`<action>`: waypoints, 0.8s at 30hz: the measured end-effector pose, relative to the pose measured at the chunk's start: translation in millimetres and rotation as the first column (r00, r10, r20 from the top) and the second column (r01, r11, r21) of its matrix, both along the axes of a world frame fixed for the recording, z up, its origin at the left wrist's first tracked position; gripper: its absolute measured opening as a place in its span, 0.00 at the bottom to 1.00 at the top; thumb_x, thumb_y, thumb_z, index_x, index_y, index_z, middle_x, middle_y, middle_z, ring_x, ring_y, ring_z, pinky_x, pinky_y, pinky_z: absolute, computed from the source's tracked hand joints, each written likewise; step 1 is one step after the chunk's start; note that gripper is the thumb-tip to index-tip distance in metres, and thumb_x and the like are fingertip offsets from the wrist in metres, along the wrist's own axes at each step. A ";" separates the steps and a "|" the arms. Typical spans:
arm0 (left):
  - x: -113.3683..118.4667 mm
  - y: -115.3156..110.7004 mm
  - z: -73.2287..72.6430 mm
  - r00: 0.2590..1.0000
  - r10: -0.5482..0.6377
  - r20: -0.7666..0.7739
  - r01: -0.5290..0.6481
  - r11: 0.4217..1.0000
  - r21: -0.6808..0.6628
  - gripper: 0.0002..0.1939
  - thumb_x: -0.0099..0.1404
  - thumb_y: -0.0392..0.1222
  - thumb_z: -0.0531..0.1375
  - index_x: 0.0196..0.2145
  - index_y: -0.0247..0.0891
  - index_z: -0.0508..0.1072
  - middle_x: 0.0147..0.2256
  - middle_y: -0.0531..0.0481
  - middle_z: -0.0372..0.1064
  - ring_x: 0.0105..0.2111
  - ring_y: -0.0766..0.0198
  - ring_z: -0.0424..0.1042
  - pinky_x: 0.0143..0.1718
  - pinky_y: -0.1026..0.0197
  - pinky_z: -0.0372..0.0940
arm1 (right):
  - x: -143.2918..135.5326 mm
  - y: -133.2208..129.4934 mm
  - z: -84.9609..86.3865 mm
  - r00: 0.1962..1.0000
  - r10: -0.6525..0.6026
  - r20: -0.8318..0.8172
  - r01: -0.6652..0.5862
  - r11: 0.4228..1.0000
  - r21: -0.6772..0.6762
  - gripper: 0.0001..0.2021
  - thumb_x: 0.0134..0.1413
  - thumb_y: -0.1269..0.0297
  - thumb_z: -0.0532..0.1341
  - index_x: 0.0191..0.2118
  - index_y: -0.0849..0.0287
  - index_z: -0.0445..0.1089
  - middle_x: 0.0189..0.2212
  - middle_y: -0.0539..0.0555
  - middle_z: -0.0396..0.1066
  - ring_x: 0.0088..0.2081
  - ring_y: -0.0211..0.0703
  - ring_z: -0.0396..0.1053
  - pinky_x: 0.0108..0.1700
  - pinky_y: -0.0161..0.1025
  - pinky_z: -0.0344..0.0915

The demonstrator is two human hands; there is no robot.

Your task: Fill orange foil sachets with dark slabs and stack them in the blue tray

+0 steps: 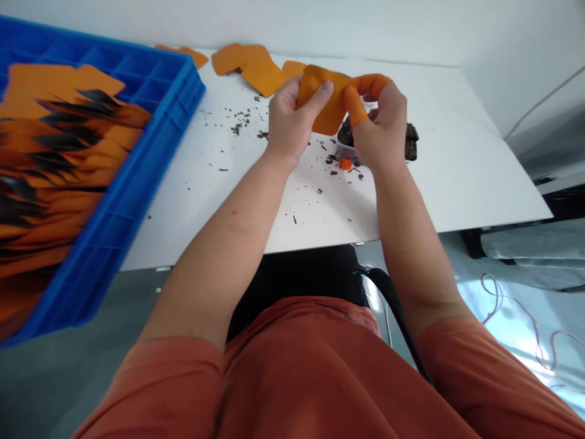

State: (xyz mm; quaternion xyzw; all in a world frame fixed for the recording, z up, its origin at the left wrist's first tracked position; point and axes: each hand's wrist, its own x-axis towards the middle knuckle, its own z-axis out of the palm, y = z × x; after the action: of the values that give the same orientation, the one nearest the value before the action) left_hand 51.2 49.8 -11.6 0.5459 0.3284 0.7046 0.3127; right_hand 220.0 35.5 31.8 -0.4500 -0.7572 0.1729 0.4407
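Note:
An orange flat piece with rounded corners (329,113), leather-like, is held up over the table between both hands. My left hand (292,119) grips its left side, thumb lying across the front face. At the upper right edge, my right hand (381,125) pinches it with thumb and forefinger, both covered in orange finger sleeves (355,107). Behind and below my right hand stands a clear plastic tub (346,151) with dark brown strips (411,137) in it, partly hidden by that hand. A small orange scrap (345,164) lies in front of the tub.
On the left a blue plastic crate (150,128) holds many orange pieces with black parts (91,146). Several flat orange pieces (262,70) lie at the back of the white table (466,146). Dark crumbs (237,128) are scattered about. A cable (521,305) runs over the floor at right.

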 end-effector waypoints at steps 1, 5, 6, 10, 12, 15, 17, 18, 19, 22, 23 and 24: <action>-0.6 -0.9 1.4 1.000 -0.023 0.007 0.023 1.000 -0.012 0.29 0.54 0.79 0.69 0.34 0.52 0.76 0.37 0.46 0.76 0.41 0.49 0.76 0.45 0.44 0.73 | -0.8 -0.2 -0.7 1.000 0.007 -0.002 -0.007 1.000 -0.003 0.07 0.66 0.46 0.59 0.46 0.32 0.71 0.53 0.46 0.75 0.60 0.60 0.66 0.56 0.64 0.65; -4.0 1.4 2.5 0.999 -0.028 0.032 0.029 0.999 -0.022 0.29 0.52 0.78 0.70 0.34 0.53 0.76 0.37 0.46 0.77 0.41 0.48 0.76 0.46 0.43 0.72 | -3.3 -2.8 -0.4 0.999 0.035 0.010 -0.035 0.999 -0.001 0.07 0.65 0.46 0.60 0.46 0.35 0.70 0.54 0.48 0.75 0.60 0.59 0.66 0.58 0.64 0.65; -4.4 2.4 2.0 0.999 -0.028 0.032 0.029 0.999 -0.021 0.28 0.53 0.78 0.70 0.35 0.53 0.77 0.37 0.47 0.77 0.41 0.48 0.75 0.46 0.43 0.72 | -3.9 -4.3 0.6 0.999 0.030 0.020 -0.030 1.000 0.001 0.07 0.65 0.47 0.60 0.45 0.36 0.69 0.53 0.48 0.75 0.59 0.58 0.66 0.59 0.64 0.66; -3.6 2.2 1.2 0.998 -0.020 0.061 0.022 1.000 -0.018 0.26 0.50 0.77 0.72 0.32 0.56 0.78 0.35 0.48 0.76 0.39 0.49 0.75 0.44 0.43 0.71 | -5.6 -12.4 6.5 1.000 -0.008 0.003 0.008 1.000 0.006 0.01 0.65 0.53 0.59 0.41 0.36 0.67 0.49 0.44 0.77 0.56 0.54 0.70 0.59 0.62 0.69; -3.5 0.7 2.0 0.995 0.014 0.097 -0.011 0.999 -0.032 0.26 0.48 0.76 0.73 0.30 0.55 0.79 0.34 0.48 0.75 0.38 0.50 0.75 0.42 0.43 0.71 | -5.9 -14.9 8.5 0.998 -0.002 -0.062 0.004 0.999 0.033 0.02 0.63 0.56 0.59 0.38 0.36 0.67 0.46 0.44 0.78 0.54 0.53 0.72 0.59 0.62 0.70; -6.5 2.8 2.9 0.996 0.045 0.082 -0.039 0.997 -0.071 0.28 0.49 0.77 0.72 0.31 0.52 0.80 0.37 0.45 0.76 0.41 0.49 0.75 0.42 0.43 0.70 | -6.7 -15.1 9.3 0.988 -0.004 -0.155 0.018 0.996 0.087 0.04 0.63 0.59 0.58 0.35 0.39 0.66 0.43 0.48 0.78 0.50 0.53 0.74 0.58 0.61 0.70; -9.6 6.5 3.0 0.999 0.027 0.046 -0.022 0.995 -0.095 0.32 0.45 0.79 0.72 0.32 0.50 0.79 0.38 0.44 0.77 0.43 0.47 0.75 0.42 0.42 0.70 | -7.5 -13.9 9.2 0.981 -0.015 -0.193 0.036 0.994 0.104 0.05 0.64 0.60 0.56 0.35 0.41 0.65 0.41 0.51 0.77 0.48 0.53 0.74 0.55 0.59 0.72; -10.7 7.5 3.4 0.999 0.016 0.031 -0.012 0.994 -0.105 0.34 0.42 0.81 0.72 0.31 0.50 0.78 0.37 0.44 0.77 0.43 0.46 0.75 0.42 0.42 0.70 | -8.0 -13.3 9.3 0.978 -0.020 -0.208 0.043 0.994 0.105 0.05 0.64 0.60 0.55 0.36 0.41 0.64 0.41 0.52 0.77 0.47 0.53 0.73 0.54 0.58 0.73; -11.2 7.1 4.3 1.000 0.009 0.021 -0.006 0.993 -0.117 0.34 0.41 0.81 0.73 0.31 0.50 0.77 0.36 0.45 0.77 0.44 0.45 0.74 0.43 0.42 0.71 | -8.3 -13.0 9.6 0.976 -0.025 -0.216 0.047 0.994 0.094 0.04 0.64 0.60 0.55 0.36 0.42 0.64 0.41 0.52 0.77 0.47 0.53 0.73 0.52 0.57 0.73; -8.6 -3.9 10.3 1.000 0.017 0.004 -0.016 0.986 -0.167 0.24 0.51 0.74 0.72 0.30 0.54 0.76 0.36 0.49 0.77 0.44 0.47 0.74 0.44 0.44 0.71 | -8.2 -12.1 10.7 0.975 -0.019 -0.221 0.022 1.000 0.010 0.03 0.63 0.55 0.57 0.36 0.42 0.65 0.42 0.52 0.76 0.49 0.53 0.73 0.48 0.56 0.74; -6.7 -9.5 13.2 1.000 0.020 0.003 -0.019 0.984 -0.180 0.19 0.55 0.69 0.71 0.30 0.55 0.75 0.36 0.50 0.76 0.44 0.48 0.74 0.44 0.45 0.71 | -7.8 -11.4 10.6 0.975 -0.003 -0.221 -0.001 1.000 -0.020 0.04 0.63 0.54 0.58 0.36 0.42 0.65 0.42 0.52 0.76 0.49 0.53 0.73 0.48 0.56 0.74; -4.7 -15.0 16.1 1.000 0.015 0.004 -0.014 0.982 -0.188 0.16 0.58 0.66 0.69 0.30 0.55 0.75 0.35 0.50 0.75 0.43 0.49 0.74 0.43 0.46 0.71 | -7.1 -10.3 10.2 0.976 0.015 -0.218 -0.026 0.999 -0.045 0.04 0.62 0.52 0.59 0.36 0.42 0.65 0.42 0.51 0.76 0.50 0.54 0.73 0.47 0.57 0.74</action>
State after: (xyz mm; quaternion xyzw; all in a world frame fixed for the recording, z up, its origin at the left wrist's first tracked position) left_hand 46.5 34.8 4.6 0.5096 0.3964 0.6742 0.3586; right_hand 212.9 25.2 41.9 -0.4308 -0.7046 0.2436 0.5086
